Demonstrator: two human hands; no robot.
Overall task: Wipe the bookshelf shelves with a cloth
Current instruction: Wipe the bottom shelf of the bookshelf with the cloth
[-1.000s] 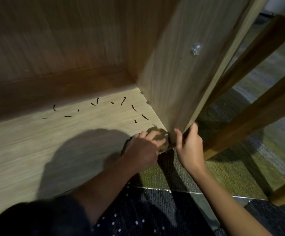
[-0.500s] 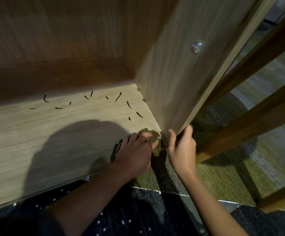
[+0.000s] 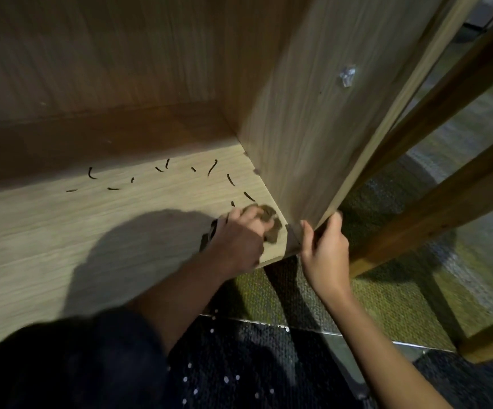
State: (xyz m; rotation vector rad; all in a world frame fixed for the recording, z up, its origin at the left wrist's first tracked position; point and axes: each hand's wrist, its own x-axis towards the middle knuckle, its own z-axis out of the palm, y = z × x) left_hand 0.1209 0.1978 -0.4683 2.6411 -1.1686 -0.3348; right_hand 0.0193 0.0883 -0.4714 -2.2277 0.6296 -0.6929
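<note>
A light wood bookshelf shelf [image 3: 62,240] fills the left of the view, with its upright side panel [image 3: 313,119] at the right. My left hand [image 3: 239,240] grips a small brown cloth [image 3: 270,224] and presses it on the shelf's front right corner. Most of the cloth is hidden under the fingers. My right hand [image 3: 323,249] holds the lower front edge of the side panel, its fingers curled round it. Several small dark curved bits [image 3: 211,168] lie scattered on the shelf behind the cloth.
A wooden frame with slanted bars [image 3: 434,202] stands just right of the bookshelf. Green carpet [image 3: 392,293] covers the floor below, edged by a metal strip [image 3: 313,330] and darker flooring. A metal shelf peg [image 3: 347,75] sticks out of the side panel.
My left hand with the cloth has shifted slightly back onto the shelf corner. My right hand keeps its hold on the panel edge.
</note>
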